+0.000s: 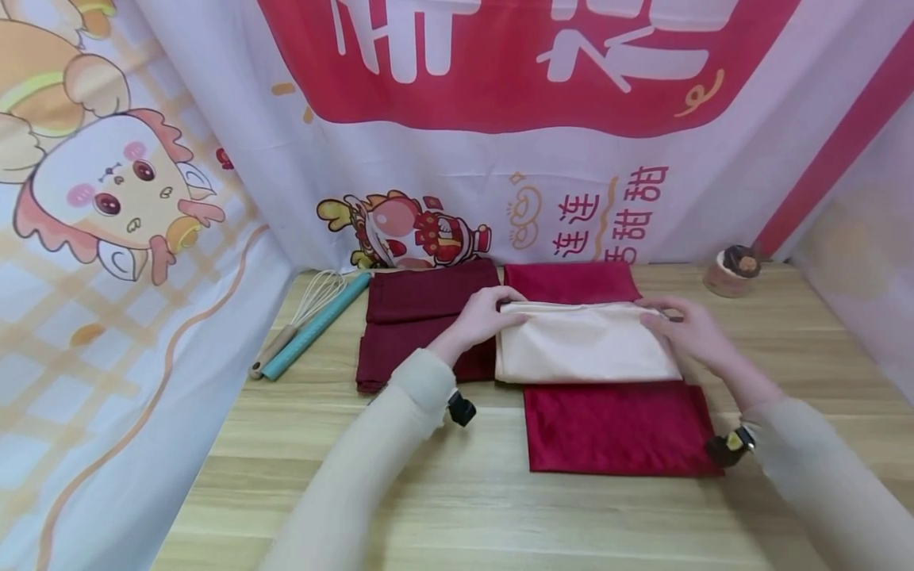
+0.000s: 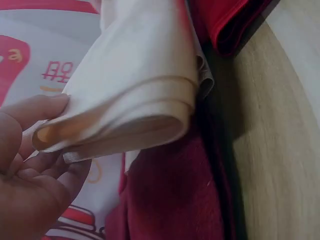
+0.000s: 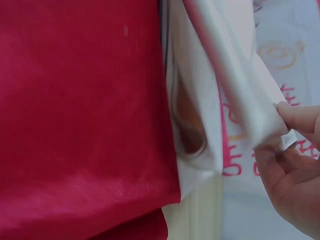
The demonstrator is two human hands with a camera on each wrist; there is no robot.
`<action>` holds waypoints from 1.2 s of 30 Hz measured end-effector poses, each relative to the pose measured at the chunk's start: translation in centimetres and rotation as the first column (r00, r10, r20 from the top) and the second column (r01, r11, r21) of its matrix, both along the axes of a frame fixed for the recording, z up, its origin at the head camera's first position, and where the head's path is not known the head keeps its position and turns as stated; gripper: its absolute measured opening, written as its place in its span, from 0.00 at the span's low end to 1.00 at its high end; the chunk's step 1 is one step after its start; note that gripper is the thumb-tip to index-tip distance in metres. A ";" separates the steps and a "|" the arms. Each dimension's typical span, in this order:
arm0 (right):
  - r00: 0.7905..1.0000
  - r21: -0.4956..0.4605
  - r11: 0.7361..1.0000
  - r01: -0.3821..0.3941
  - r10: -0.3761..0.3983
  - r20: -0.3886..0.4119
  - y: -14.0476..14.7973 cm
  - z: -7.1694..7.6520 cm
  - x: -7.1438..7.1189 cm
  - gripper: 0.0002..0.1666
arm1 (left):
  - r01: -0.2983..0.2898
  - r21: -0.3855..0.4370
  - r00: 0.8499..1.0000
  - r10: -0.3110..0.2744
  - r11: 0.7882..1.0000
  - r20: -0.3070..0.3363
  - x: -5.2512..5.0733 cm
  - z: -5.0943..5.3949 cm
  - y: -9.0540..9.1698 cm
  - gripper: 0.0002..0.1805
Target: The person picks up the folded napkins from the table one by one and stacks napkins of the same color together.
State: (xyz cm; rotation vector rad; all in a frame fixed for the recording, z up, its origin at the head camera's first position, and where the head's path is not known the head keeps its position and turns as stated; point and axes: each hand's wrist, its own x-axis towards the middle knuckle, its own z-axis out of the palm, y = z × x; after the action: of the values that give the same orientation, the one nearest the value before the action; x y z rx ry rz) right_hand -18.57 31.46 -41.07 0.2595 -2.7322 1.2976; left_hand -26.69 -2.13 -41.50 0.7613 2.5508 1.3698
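Your left hand (image 1: pixel 480 319) pinches the far-left corner and your right hand (image 1: pixel 685 325) the far-right corner of the cream, rectangular folded fabric (image 1: pixel 589 345), positioned over the glossy crimson satin-like cloth (image 1: pixel 621 432), toward the far edge of the light wood-grain table (image 1: pixel 457 507). Keep both pinches level and tension the fabric evenly between them; secure every layer at each corner, as the loosely looped ends could slip or crease.

Downward head view, seemingly sideways close-ups
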 end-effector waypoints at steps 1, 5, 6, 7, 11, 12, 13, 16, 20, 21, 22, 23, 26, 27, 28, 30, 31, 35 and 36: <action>1.000 0.025 1.000 0.001 -0.001 -0.006 0.2 -0.2 -0.5 0.20 | 0.000 -0.014 1.000 0.000 1.000 -0.001 -0.3 -0.2 0.4 0.14; 1.000 0.109 0.994 -0.001 0.002 -0.012 0.5 -0.7 -1.9 0.18 | -0.009 -0.071 1.000 0.007 0.997 -0.026 -1.2 -0.9 1.7 0.14; 1.000 0.129 0.992 -0.006 0.008 -0.018 0.5 -0.8 -2.2 0.17 | -0.012 -0.091 0.999 0.008 0.996 -0.039 -1.3 -1.0 1.9 0.13; 0.999 0.142 0.990 -0.016 0.020 -0.031 0.6 -0.9 -2.4 0.16 | -0.014 -0.110 0.999 0.008 0.994 -0.050 -1.4 -1.0 2.2 0.13; 0.997 0.196 0.980 -0.026 0.039 -0.065 1.0 -1.6 -3.2 0.13 | -0.021 -0.170 0.997 0.008 0.985 -0.079 -1.8 -1.2 2.8 0.13; 0.997 0.206 0.978 -0.029 0.044 -0.070 1.1 -1.7 -3.3 0.13 | -0.030 -0.185 0.996 0.014 0.982 -0.087 -1.8 -1.1 2.9 0.13; 0.996 0.212 0.977 -0.035 0.052 -0.073 1.2 -2.0 -3.5 0.13 | -0.042 -0.199 0.996 0.025 0.979 -0.090 -1.9 -1.1 3.0 0.12; 0.995 0.237 0.971 -0.041 0.062 -0.081 1.5 -2.6 -3.9 0.12 | -0.085 -0.245 0.994 0.063 0.966 -0.094 -1.9 -1.2 3.1 0.10; 0.994 0.235 0.971 -0.034 0.057 -0.094 1.6 -3.2 -4.4 0.11 | -0.136 -0.297 0.990 0.117 0.945 -0.082 -2.0 -1.3 3.2 0.11; 0.993 0.230 0.973 -0.037 0.061 -0.099 1.7 -3.3 -4.5 0.11 | -0.145 -0.303 0.989 0.126 0.942 -0.083 -2.0 -1.4 3.3 0.11; 0.992 0.230 0.972 -0.041 0.067 -0.104 1.7 -3.4 -4.6 0.12 | -0.156 -0.308 0.987 0.135 0.939 -0.088 -2.0 -1.4 3.3 0.13; 0.991 0.230 0.972 -0.050 0.077 -0.107 1.8 -3.5 -4.6 0.13 | -0.168 -0.315 0.985 0.145 0.934 -0.098 -2.0 -1.4 3.4 0.14; 0.983 0.248 0.963 -0.105 0.138 -0.121 2.0 -3.7 -4.6 0.17 | -0.200 -0.305 0.976 0.163 0.931 -0.143 -1.5 -1.3 3.3 0.14; 0.978 0.248 0.960 -0.128 0.163 -0.129 2.1 -3.6 -4.4 0.18 | -0.206 -0.293 0.973 0.164 0.934 -0.163 -1.2 -1.3 3.2 0.15; 0.975 0.240 0.959 -0.151 0.185 -0.126 2.1 -3.5 -4.0 0.20 | -0.208 -0.274 0.971 0.163 0.939 -0.177 -0.7 -1.2 3.0 0.14; 0.975 0.220 0.959 -0.180 0.203 -0.088 2.2 -2.9 -3.0 0.23 | -0.184 -0.227 0.971 0.141 0.956 -0.194 0.5 -0.9 2.4 0.13; 0.977 0.208 0.960 -0.186 0.203 -0.065 2.3 -2.6 -2.3 0.25 | -0.161 -0.199 0.972 0.121 0.967 -0.199 1.3 -0.7 2.0 0.12; 0.986 0.212 0.964 -0.163 0.152 0.071 2.5 -1.1 1.1 0.28 | -0.066 -0.106 0.979 0.044 0.992 -0.199 4.8 -0.4 0.3 0.12; 0.986 0.227 0.961 -0.156 0.138 0.095 2.6 -0.9 1.8 0.29 | -0.049 -0.087 0.981 0.031 0.995 -0.191 5.6 -0.5 -0.1 0.12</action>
State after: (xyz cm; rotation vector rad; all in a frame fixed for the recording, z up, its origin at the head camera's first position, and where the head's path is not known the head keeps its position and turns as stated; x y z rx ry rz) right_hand -16.72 34.02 -42.02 0.4487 -2.9854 1.0342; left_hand -21.09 -2.19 -41.97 0.8668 2.7660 1.2366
